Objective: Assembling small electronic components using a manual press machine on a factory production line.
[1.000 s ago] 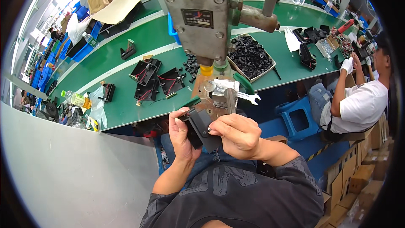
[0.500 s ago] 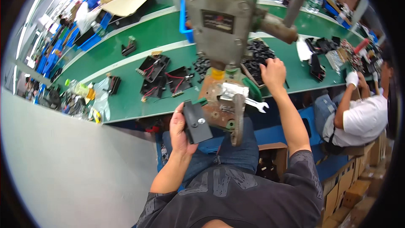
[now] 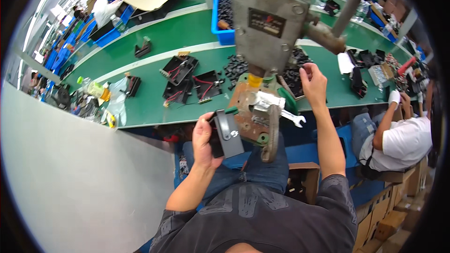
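Observation:
My left hand (image 3: 203, 144) grips a black plastic housing (image 3: 229, 133) by its left side, in front of the press. The housing is tilted, showing a flat face with a round hole and a small white mark. Over the right side of a tray of small black parts (image 3: 294, 83), my right hand (image 3: 314, 86) has its fingers bent and drawn together. Whatever lies between those fingertips is too small to make out. Between my hands stands a bench press (image 3: 265, 23) with a rusty base plate (image 3: 243, 107), and its column hides part of the tray.
An open-ended wrench (image 3: 294, 118) juts from the press base. Several open black housings with red wires (image 3: 205, 86) lie left of a loose heap of black parts (image 3: 236, 68). A blue bin (image 3: 225, 37) stands behind. At right, a co-worker in a white shirt (image 3: 405, 140) sits close by.
The black housing has turned in my left hand, showing more of its side. My right hand stays by the parts tray, its fingers drawn closer together. The whole view has shifted slightly.

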`<state>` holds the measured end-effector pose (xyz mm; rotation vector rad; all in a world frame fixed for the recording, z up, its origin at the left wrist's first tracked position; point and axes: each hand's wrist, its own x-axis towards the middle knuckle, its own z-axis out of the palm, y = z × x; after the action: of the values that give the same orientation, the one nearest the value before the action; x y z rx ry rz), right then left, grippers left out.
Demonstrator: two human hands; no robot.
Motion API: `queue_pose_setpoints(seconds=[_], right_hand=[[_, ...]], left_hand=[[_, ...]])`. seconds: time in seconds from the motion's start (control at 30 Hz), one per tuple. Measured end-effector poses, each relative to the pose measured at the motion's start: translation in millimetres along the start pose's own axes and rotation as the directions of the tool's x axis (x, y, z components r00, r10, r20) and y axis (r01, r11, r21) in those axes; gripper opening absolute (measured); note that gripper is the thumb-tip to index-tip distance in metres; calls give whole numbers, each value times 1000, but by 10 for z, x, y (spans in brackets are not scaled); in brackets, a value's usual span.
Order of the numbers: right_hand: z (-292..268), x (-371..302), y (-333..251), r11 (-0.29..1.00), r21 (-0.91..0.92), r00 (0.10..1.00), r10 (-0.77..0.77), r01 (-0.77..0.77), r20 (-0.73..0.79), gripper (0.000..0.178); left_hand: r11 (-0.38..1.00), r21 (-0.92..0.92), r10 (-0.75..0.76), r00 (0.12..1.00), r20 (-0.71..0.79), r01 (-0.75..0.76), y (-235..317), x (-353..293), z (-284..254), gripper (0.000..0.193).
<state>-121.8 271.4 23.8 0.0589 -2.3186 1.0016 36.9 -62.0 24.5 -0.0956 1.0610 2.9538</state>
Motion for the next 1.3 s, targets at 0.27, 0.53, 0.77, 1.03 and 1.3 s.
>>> queue_pose_setpoints(seconds=[0.27, 0.53, 0.77, 1.03, 1.3], right_hand=[[-584, -585, -966, 148, 893, 905, 89, -426, 417, 26], [-676, -991, -1333, -49, 802, 801, 40, -595, 597, 18], [-653, -1107, -1446, 58, 765, 767, 25, -642, 641, 17], [-601, -1142, -1574, 262, 782, 818, 61, -565, 571, 18], [-672, -1172, -1831, 698, 620, 899, 79, -359, 431, 10]], left_hand=[[988, 94, 115, 990, 80, -122, 172, -16, 397, 29], [917, 340, 198, 978, 64, -208, 187, -98, 789, 26], [833, 436, 315, 940, 131, -340, 222, -136, 890, 24], [754, 528, 363, 918, 160, -391, 232, -185, 812, 29], [501, 640, 495, 800, 339, -582, 207, -235, 720, 33]])
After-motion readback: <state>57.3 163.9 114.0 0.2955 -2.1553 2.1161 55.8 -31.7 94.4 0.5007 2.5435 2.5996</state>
